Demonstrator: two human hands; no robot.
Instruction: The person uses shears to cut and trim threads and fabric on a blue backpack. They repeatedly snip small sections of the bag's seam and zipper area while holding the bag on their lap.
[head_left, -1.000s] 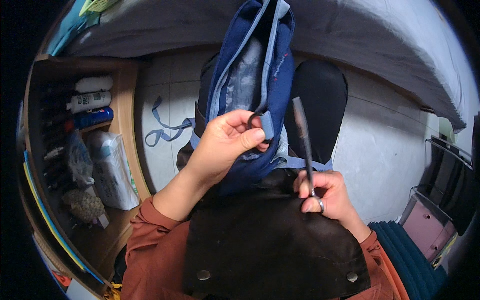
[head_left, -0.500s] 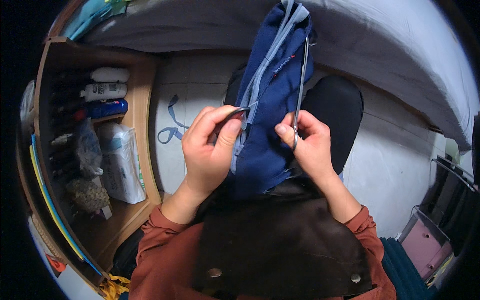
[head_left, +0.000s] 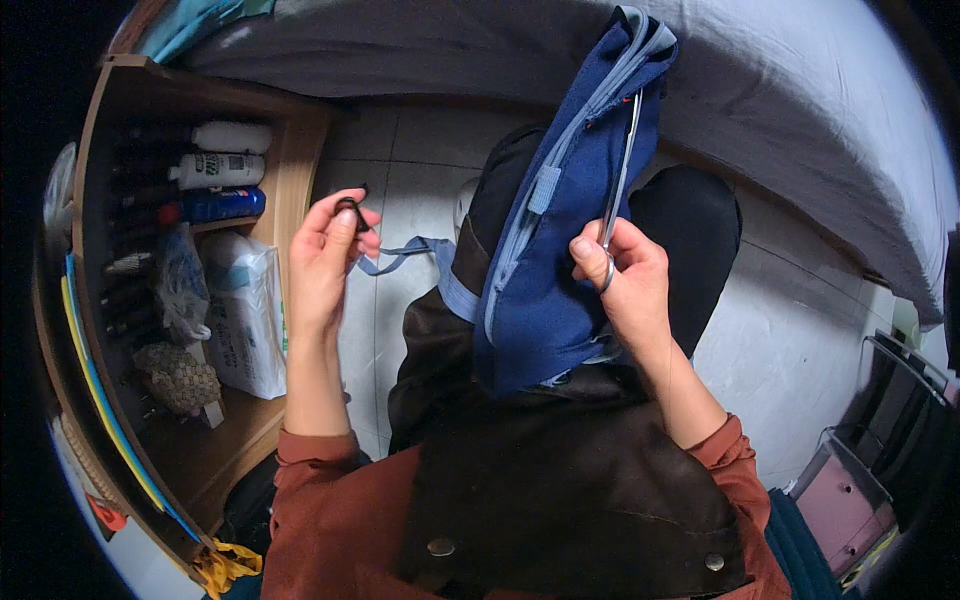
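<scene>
The right hand (head_left: 622, 262) grips scissors (head_left: 625, 165) along the blue bag's (head_left: 555, 300) right edge. The bag slants between the knees (head_left: 695, 225) toward the bed (head_left: 790, 130). The left hand (head_left: 330, 235), earlier at the bag, has swung left over the floor (head_left: 385, 140), pinching a black ring (head_left: 361, 217).

Left grip (head_left: 322, 245) pinches a small black piece (head_left: 352, 209), held apart from the navy bag (head_left: 550, 300) lying between the knees (head_left: 690, 215). Right grip (head_left: 635, 270) holds scissors (head_left: 622, 165), blades directed away over the bag's right side. Wooden shelf (head_left: 247, 435) at left carries bottles (head_left: 218, 169) and a white packet (head_left: 245, 315).
</scene>
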